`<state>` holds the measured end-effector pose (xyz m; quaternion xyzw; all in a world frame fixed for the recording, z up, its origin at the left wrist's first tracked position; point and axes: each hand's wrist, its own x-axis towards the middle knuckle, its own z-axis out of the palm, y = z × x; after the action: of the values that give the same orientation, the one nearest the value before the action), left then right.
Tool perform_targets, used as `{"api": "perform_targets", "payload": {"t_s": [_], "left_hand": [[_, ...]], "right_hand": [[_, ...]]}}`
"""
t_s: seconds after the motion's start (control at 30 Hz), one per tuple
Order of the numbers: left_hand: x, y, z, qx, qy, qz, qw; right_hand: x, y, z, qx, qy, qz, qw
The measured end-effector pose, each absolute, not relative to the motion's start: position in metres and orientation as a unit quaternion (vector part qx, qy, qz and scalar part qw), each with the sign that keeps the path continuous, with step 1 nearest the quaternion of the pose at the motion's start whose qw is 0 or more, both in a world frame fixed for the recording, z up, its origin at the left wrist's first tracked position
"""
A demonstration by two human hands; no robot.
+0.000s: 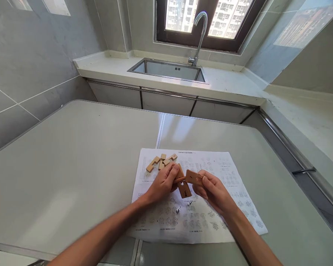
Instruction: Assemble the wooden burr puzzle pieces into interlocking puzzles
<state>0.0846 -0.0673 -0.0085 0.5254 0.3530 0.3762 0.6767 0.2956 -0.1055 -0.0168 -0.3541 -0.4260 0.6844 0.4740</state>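
Observation:
My left hand [166, 179] is closed around several flat wooden puzzle pieces that cross one another. One of them, a wooden piece with a dark mark [185, 190], hangs down below the fingers. My right hand [212, 187] pinches another flat wooden puzzle piece [193, 177], also marked, and brings its end up against the pieces in the left hand. Whether they interlock I cannot tell. Just beyond the left hand, several loose notched wooden blocks [153, 164] lie on a printed paper sheet [224, 164].
Two small dark-and-light bits [178, 210] lie on the sheet, too small to name. The sheet rests on a grey table [100, 155] with a seam down its middle. Behind it stand a counter with a sink [166, 75], a tap [202, 33] and a window.

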Motion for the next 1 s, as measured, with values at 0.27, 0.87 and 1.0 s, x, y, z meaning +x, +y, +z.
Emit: {"api": "perform_targets", "payload": {"t_s": [0.27, 0.87, 1.0], "left_hand": [[0.084, -0.068, -0.006, 0.556, 0.361, 0.347, 0.663], [0.084, -0.070, 0.000, 0.505, 0.360, 0.351, 0.701], [0.083, -0.071, 0.000, 0.499, 0.379, 0.344, 0.699]], "right_hand": [[0.295, -0.105, -0.021, -0.373, -0.426, 0.674, 0.475], [0.284, -0.107, -0.022, -0.315, -0.431, 0.748, 0.394], [0.279, -0.107, -0.023, -0.308, -0.400, 0.766, 0.398]]}}
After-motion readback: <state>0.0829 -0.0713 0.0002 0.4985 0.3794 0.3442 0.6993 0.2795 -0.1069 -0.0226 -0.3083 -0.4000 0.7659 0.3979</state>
